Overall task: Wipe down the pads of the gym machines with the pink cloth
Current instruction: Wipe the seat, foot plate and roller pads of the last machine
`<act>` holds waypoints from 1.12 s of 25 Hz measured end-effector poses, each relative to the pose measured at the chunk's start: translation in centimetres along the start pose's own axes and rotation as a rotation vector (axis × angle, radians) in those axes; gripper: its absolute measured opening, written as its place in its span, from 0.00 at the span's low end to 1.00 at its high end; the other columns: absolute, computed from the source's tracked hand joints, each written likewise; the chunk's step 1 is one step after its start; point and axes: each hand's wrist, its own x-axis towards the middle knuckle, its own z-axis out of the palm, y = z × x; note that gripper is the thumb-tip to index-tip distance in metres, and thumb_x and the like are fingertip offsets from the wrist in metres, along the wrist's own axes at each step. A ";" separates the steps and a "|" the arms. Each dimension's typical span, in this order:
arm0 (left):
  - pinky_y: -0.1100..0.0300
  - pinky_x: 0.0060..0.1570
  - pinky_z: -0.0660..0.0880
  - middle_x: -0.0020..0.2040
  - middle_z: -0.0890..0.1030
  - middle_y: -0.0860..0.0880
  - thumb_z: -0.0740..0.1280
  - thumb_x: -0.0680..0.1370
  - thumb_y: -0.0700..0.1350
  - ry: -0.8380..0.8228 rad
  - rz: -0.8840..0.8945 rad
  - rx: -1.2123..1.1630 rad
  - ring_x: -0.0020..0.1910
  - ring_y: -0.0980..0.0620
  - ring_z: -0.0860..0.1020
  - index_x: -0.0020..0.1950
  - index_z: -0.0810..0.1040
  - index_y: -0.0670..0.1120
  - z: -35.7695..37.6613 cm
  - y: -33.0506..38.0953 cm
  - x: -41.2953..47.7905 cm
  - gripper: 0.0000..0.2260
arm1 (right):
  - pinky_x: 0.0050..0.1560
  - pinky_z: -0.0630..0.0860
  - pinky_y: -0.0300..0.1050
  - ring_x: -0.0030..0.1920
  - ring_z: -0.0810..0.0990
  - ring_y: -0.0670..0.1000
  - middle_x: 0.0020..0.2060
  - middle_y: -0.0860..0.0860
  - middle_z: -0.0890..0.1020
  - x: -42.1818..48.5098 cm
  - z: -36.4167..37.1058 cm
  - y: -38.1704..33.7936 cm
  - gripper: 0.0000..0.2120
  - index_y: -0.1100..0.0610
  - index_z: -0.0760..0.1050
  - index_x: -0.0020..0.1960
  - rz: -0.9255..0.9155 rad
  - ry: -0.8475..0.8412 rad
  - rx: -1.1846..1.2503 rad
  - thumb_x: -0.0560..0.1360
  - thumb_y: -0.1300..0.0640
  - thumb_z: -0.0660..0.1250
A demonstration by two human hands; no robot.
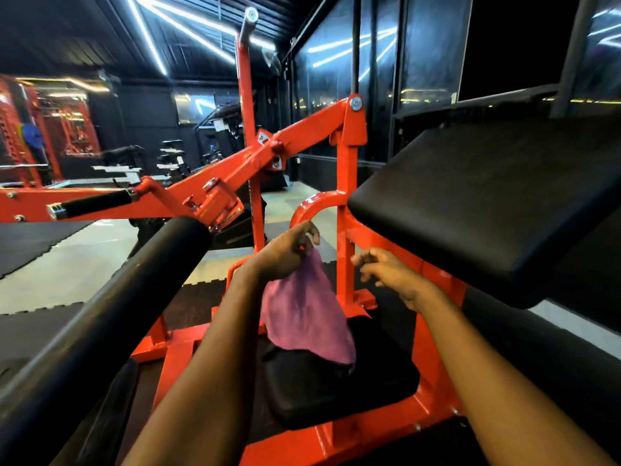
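Cloth [307, 314], fuzzy pink, hangs pinched by left hand [289, 252] over black vinyl seat pad [353, 388]. Right hand [393, 274] released; wiping seemingly pending.

Dim gym, glaring ceiling light strips [188, 31], blurred, warped edges.

Fuzzy pink cloth [307, 317], glossy frame [349, 183]

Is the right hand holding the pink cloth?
No, the left hand pinches the pink cloth by its top, and the right hand holds nothing.
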 end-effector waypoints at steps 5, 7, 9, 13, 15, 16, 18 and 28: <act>0.67 0.44 0.71 0.45 0.79 0.42 0.59 0.75 0.28 -0.161 0.186 0.173 0.39 0.61 0.73 0.55 0.73 0.43 -2.1 4.1 4.6 0.15 | 0.63 0.73 0.43 0.65 0.75 0.47 0.63 0.52 0.78 3.7 0.7 -0.3 0.31 0.58 0.71 0.70 -0.185 -0.197 0.176 0.69 0.72 0.64; 0.67 0.40 0.69 0.43 0.79 0.45 0.63 0.76 0.31 -0.165 0.210 0.257 0.36 0.62 0.71 0.58 0.73 0.44 -3.6 4.2 5.2 0.13 | 0.54 0.74 0.41 0.53 0.77 0.52 0.52 0.57 0.81 5.2 0.2 -0.3 0.17 0.67 0.77 0.61 -0.177 -0.232 0.054 0.72 0.71 0.68; 0.62 0.38 0.66 0.39 0.78 0.50 0.70 0.78 0.42 -0.219 0.164 0.374 0.34 0.60 0.71 0.61 0.71 0.48 -4.7 2.8 5.0 0.14 | 0.45 0.72 0.44 0.44 0.75 0.51 0.42 0.55 0.79 6.1 -0.3 -0.5 0.05 0.69 0.79 0.50 -0.172 -0.211 -0.115 0.77 0.66 0.69; 0.59 0.44 0.67 0.49 0.81 0.46 0.75 0.73 0.55 -0.402 -0.069 0.749 0.48 0.46 0.78 0.61 0.77 0.46 -4.2 -1.9 3.7 0.21 | 0.39 0.67 0.44 0.34 0.70 0.44 0.32 0.45 0.74 7.3 -1.3 -2.3 0.14 0.53 0.72 0.37 -0.303 -0.040 -0.523 0.80 0.54 0.68; 0.58 0.47 0.68 0.53 0.82 0.42 0.73 0.75 0.55 -0.365 -0.118 0.784 0.53 0.41 0.79 0.54 0.79 0.42 -4.2 -4.2 3.0 0.18 | 0.38 0.67 0.44 0.33 0.71 0.44 0.31 0.46 0.75 7.6 -1.7 -3.0 0.14 0.52 0.73 0.37 -0.368 -0.008 -0.651 0.78 0.51 0.71; 0.57 0.47 0.68 0.52 0.83 0.41 0.72 0.76 0.56 -0.304 -0.139 0.767 0.54 0.40 0.79 0.52 0.79 0.41 -4.7 -5.1 2.6 0.18 | 0.38 0.67 0.46 0.33 0.71 0.46 0.31 0.48 0.76 7.7 -2.2 -3.0 0.14 0.54 0.75 0.37 -0.372 -0.027 -0.703 0.76 0.48 0.73; 0.54 0.48 0.70 0.51 0.83 0.40 0.69 0.77 0.58 -0.146 -0.180 0.717 0.54 0.39 0.79 0.49 0.78 0.43 -6.1 -6.2 1.9 0.18 | 0.38 0.66 0.49 0.34 0.70 0.49 0.33 0.52 0.76 7.8 -3.2 -2.8 0.18 0.59 0.75 0.39 -0.335 -0.121 -0.835 0.73 0.45 0.76; 0.57 0.40 0.64 0.40 0.79 0.45 0.77 0.72 0.53 -0.105 -0.185 0.722 0.42 0.44 0.76 0.49 0.81 0.40 -10.6 -8.2 0.7 0.17 | 0.52 0.77 0.52 0.56 0.81 0.65 0.55 0.60 0.82 8.6 -1.1 0.1 0.07 0.53 0.80 0.53 0.019 0.543 -0.785 0.76 0.58 0.65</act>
